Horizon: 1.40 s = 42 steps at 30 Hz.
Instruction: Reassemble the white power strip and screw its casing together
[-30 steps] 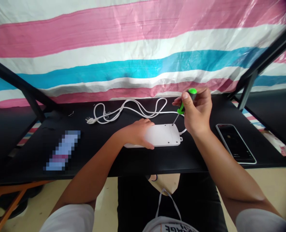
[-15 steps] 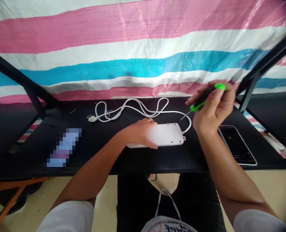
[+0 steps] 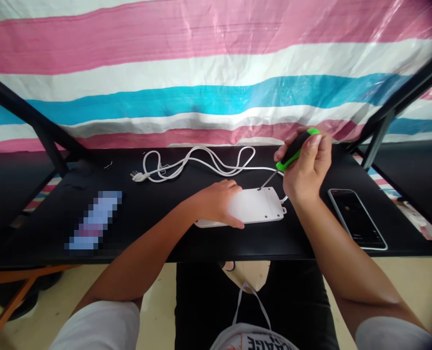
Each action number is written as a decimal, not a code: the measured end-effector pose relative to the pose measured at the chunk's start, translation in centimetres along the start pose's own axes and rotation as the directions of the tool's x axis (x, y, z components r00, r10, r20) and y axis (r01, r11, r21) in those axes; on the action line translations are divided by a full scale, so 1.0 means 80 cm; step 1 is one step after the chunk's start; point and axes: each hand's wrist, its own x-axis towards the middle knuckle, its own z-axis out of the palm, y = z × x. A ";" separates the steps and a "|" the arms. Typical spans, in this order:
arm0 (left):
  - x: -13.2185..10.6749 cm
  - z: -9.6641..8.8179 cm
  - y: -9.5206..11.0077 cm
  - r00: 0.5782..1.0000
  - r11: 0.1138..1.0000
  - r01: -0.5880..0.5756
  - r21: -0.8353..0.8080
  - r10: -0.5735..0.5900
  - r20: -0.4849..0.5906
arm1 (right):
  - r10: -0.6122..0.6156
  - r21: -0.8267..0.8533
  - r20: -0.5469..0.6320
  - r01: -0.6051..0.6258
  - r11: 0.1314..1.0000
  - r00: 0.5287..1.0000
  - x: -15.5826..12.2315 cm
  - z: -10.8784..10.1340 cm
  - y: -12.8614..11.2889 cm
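A white power strip point(image 3: 257, 206) lies face down on the black table point(image 3: 157, 228), its screw holes showing. My left hand point(image 3: 218, 201) lies over the strip's left part, fingers spread and pressing it down. My right hand point(image 3: 305, 165) is closed round a green and black screwdriver point(image 3: 292, 151). The screwdriver slants down to the left, and its metal tip touches the strip's far edge near a screw hole. The strip's white cord point(image 3: 201, 165) loops across the back of the table and ends in a plug point(image 3: 137, 177) at the left.
A dark phone point(image 3: 356, 218) lies face up to the right of my right arm. A blurred flat object point(image 3: 94, 221) lies on the left of the table. Black frame bars slant up at both sides. A striped pink, white and blue tarp hangs behind.
My right hand lifted the screwdriver up and to the right off the strip, then brought it back down so the tip rests on the strip's far edge. The left hand stayed on the strip.
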 end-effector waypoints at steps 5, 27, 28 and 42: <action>0.000 -0.001 0.000 1.000 1.000 0.016 -0.003 -0.016 0.014 | -0.010 -0.033 0.042 0.011 0.999 0.999 -0.004 0.001 0.003; 0.000 0.000 -0.001 1.000 1.000 0.001 -0.020 -0.002 -0.003 | 0.160 0.066 0.322 -0.191 0.979 0.933 -0.005 -0.006 -0.005; 0.000 0.000 -0.001 1.000 1.000 0.003 -0.022 -0.003 -0.003 | 0.168 0.073 0.331 -0.202 0.977 0.929 -0.005 -0.006 -0.007; 0.001 0.000 -0.001 1.000 1.000 0.003 -0.013 -0.003 0.000 | 0.152 0.026 0.338 -0.171 0.985 0.929 -0.010 -0.007 -0.002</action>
